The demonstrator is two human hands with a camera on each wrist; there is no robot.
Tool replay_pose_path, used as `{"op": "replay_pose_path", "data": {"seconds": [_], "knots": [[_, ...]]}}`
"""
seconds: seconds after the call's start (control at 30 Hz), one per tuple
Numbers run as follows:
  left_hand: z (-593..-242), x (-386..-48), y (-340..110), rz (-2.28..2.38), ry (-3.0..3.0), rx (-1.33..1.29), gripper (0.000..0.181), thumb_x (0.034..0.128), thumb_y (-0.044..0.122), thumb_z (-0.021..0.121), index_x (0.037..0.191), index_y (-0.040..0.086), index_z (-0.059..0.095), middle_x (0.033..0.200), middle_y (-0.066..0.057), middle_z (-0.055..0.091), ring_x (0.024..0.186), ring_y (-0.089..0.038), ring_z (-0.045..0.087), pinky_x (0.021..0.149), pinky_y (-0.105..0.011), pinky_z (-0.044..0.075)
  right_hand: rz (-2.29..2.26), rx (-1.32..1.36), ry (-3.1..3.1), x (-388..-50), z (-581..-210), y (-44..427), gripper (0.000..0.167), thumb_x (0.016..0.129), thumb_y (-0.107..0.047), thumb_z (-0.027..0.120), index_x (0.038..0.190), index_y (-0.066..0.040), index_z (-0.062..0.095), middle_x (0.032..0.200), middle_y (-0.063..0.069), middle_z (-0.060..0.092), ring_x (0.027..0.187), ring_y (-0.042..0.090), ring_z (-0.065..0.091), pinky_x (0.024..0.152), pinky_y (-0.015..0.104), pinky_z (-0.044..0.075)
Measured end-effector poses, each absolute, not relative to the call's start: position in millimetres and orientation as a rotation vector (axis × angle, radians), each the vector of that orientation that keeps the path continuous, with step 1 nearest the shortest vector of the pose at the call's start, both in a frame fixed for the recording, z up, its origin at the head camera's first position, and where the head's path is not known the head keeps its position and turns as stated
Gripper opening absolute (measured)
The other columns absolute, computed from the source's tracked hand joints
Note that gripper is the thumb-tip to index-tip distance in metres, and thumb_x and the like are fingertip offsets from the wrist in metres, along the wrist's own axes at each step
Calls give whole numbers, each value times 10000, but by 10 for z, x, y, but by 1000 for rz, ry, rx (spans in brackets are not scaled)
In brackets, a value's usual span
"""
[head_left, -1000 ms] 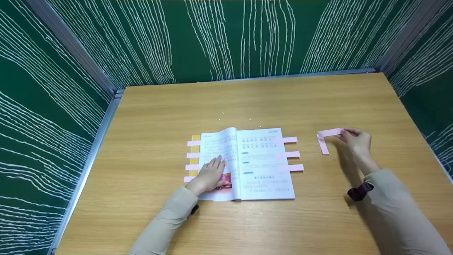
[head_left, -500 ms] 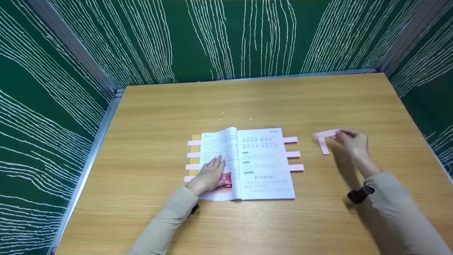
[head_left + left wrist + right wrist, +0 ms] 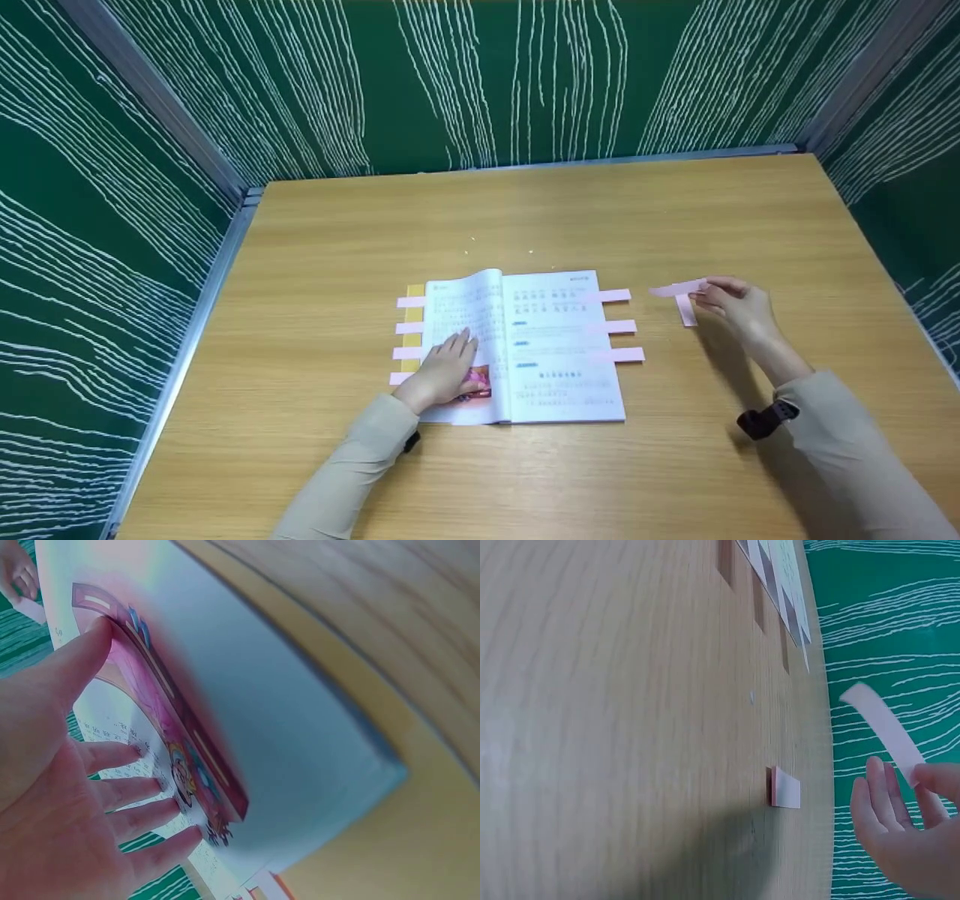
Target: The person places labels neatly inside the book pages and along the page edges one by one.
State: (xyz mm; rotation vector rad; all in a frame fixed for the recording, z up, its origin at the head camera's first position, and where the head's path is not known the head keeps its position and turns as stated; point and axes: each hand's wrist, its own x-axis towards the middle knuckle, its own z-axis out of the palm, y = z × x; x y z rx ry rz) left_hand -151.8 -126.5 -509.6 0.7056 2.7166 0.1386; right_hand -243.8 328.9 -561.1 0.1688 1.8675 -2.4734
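An open book (image 3: 566, 397) with printed pages lies on the wooden table. My left hand (image 3: 444, 371) rests on its left page, fingers spread over print and a colourful picture (image 3: 150, 682). Between thumb and fingers, my right hand (image 3: 739, 309) pinches a pink sticky-note strip (image 3: 889, 727). It is raised above the table, right of the book, its free end pointing left. Below it lies a pad of pink sticky notes (image 3: 787, 789). Three pink strips (image 3: 616, 327) stick out from the book's right edge. Several more (image 3: 409, 328) project at the left edge.
Tiny pale scraps (image 3: 472, 239) lie on the table (image 3: 525, 210) behind the book. Green walls (image 3: 570, 82) with white wavy lines stand at the back and both sides. A yellow strip (image 3: 412, 341) shows along the book's left edge.
My right hand has peeled the pink strip off the pad and carries it leftward, toward the book. The pad stays in place. My left hand has not moved.
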Motion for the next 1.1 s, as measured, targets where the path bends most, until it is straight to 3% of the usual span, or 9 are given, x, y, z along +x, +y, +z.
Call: {"op": "replay_pose_path", "data": {"seconds": [0.27, 0.5, 0.67, 1.1], "knots": [[-5107, -1516, -1274, 158, 2717, 703, 770, 840, 469, 505, 1363, -33, 246, 1422, -229, 189, 1285, -358, 227, 1013, -479, 256, -2406, 34, 1881, -2319, -5508, 3219, 138, 825, -97, 614, 956, -60, 637, 861, 34, 665, 792, 141, 646, 751, 232, 496], [-5109, -1519, -1279, 161, 2718, 717, 777, 837, 482, 501, 1362, -33, 250, 1421, -228, 194, 1285, -357, 228, 1013, -475, 259, -2351, 72, 1931, -2301, -5606, 3201, 199, 801, -147, 647, 973, -47, 633, 880, 38, 660, 778, 144, 649, 738, 235, 497], [-5113, -1521, -1287, 191, 2702, 696, 788, 838, 492, 493, 1372, -24, 231, 1431, -219, 172, 1297, -350, 201, 1026, -473, 233, -2359, 77, 1896, -2278, -5670, 3181, 229, 796, -126, 650, 991, -8, 628, 856, 65, 665, 747, 154, 650, 708, 240, 506], [-5115, -1525, -1295, 218, 2676, 671, 772, 851, 466, 499, 1383, -14, 213, 1442, -209, 149, 1308, -344, 174, 1034, -474, 213, -2326, -13, 1846, -2119, -5664, 3105, 157, 821, -55, 606, 970, -33, 650, 841, 61, 658, 734, 144, 641, 706, 256, 511]]}}
